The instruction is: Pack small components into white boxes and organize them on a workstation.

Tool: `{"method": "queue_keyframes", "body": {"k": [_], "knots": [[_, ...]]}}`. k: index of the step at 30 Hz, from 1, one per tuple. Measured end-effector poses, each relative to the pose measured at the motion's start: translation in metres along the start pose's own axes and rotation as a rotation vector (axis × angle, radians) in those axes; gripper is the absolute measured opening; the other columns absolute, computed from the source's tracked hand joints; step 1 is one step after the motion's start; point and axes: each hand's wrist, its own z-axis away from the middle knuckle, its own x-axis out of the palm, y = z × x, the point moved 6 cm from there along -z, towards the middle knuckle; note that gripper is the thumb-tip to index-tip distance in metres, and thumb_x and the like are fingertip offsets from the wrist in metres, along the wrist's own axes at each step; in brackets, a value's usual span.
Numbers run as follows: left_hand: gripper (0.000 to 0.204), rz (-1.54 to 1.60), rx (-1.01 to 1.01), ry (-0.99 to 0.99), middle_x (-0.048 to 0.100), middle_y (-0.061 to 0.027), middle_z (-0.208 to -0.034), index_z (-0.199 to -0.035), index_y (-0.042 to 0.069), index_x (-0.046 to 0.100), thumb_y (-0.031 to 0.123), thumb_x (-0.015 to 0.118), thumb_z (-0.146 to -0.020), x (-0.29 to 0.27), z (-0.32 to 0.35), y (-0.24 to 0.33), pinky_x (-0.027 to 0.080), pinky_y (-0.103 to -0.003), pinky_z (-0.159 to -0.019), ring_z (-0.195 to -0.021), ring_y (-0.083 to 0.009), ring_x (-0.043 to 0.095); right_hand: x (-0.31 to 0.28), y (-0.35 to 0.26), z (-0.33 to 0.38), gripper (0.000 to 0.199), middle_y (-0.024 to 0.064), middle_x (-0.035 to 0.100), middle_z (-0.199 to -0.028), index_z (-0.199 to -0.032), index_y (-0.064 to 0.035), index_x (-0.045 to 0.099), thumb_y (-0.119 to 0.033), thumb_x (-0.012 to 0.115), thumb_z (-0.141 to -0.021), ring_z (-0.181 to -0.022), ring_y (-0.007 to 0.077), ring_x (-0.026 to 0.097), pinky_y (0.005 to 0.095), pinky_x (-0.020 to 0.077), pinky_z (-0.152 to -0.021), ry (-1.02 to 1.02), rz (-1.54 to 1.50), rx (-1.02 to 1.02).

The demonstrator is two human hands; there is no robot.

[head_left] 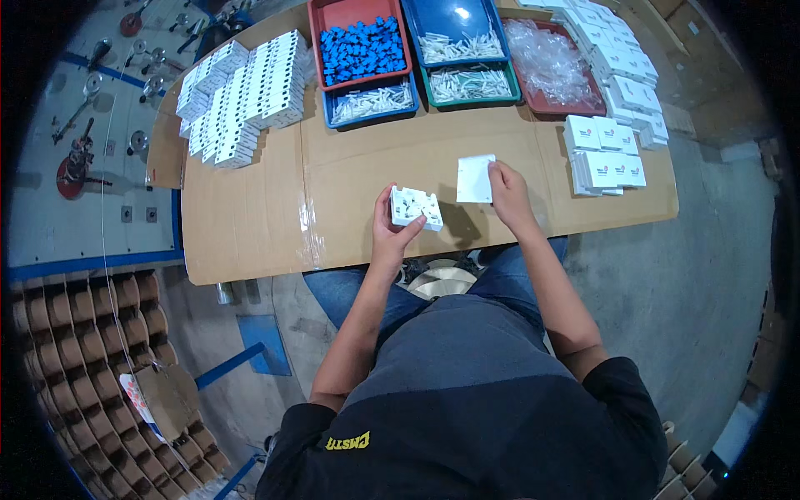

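Observation:
My left hand (388,235) grips a square white plastic housing (415,205) by its sides, thumb on the near edge. Its recessed side faces up and shows small dark details inside, too small to name. To its right, my right hand (511,195) pinches a flat white rectangular piece (474,180) by its right edge, above the cardboard tabletop (350,192). The two pieces are apart. Whether the flat piece is a plastic cover or a card cannot be made out.
Stacked white housings (271,87) stand at the back left. Behind sit a red tray (313,42) of blue parts, a blue tray (332,119) and a green tray (471,102) of white pieces, and a red tray (567,111) with clear plastic bags. White boxes (612,162) are stacked right.

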Motion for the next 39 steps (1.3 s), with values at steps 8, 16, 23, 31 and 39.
{"method": "queue_keyframes", "body": {"k": [8,16,23,31,39], "knots": [[0.104,-0.469,0.098,-0.013,0.052,-0.0182,-0.14,-0.153,0.003,0.036,0.018,0.096,-0.069,-0.051,-0.023,-0.057,0.045,-0.047,-0.111,-0.136,-0.0305,0.05,0.013,0.089,0.046,0.04,0.0144,0.069,-0.11,-0.133,0.0017,0.053,-0.016,0.065,-0.099,-0.089,0.0254,0.073,0.0392,0.0598,-0.07,0.199,-0.424,0.484],[0.122,-1.292,0.311,0.2,0.047,-0.0236,-0.147,-0.155,-0.002,0.034,0.052,0.093,-0.063,-0.054,-0.026,-0.043,0.026,-0.054,-0.117,-0.143,-0.0376,0.04,0.006,0.034,0.049,0.05,0.0211,0.055,-0.143,-0.136,-0.0069,0.062,-0.023,0.075,-0.09,-0.133,0.0424,0.052,0.0511,0.0455,-0.108,0.022,0.601,-0.006],[0.123,-1.357,0.34,0.259,0.042,-0.0254,-0.154,-0.157,-0.005,0.03,0.057,0.088,-0.067,-0.026,-0.029,-0.05,0.02,-0.063,-0.12,-0.146,-0.0383,0.038,0.035,0.048,0.048,0.047,0.0157,0.047,-0.156,-0.131,-0.0089,0.069,-0.03,0.077,-0.089,-0.143,0.0387,0.043,0.0538,0.0335,-0.119,-0.139,0.614,-0.229],[0.123,-1.371,0.211,0.107,0.032,-0.0198,-0.165,-0.162,-0.003,0.02,0.057,0.082,-0.075,-0.039,-0.049,-0.05,0.009,-0.064,-0.124,-0.155,-0.0356,0.025,0.022,0.055,0.046,0.051,0.0233,0.041,-0.158,-0.134,-0.0107,0.067,-0.035,0.076,-0.09,-0.146,0.044,0.037,0.0561,0.0327,-0.117,0.027,0.638,-0.16],[0.124,-1.365,0.225,0.154,0.03,-0.0211,-0.166,-0.162,-0.002,0.017,0.06,0.081,-0.076,-0.047,-0.046,-0.053,0.01,-0.064,-0.124,-0.155,-0.0352,0.025,0.032,0.057,0.047,0.05,0.0274,0.037,-0.159,-0.138,-0.0107,0.063,-0.035,0.071,-0.095,-0.146,0.0476,0.036,0.0578,0.031,-0.118,0.015,0.688,-0.172]]}}
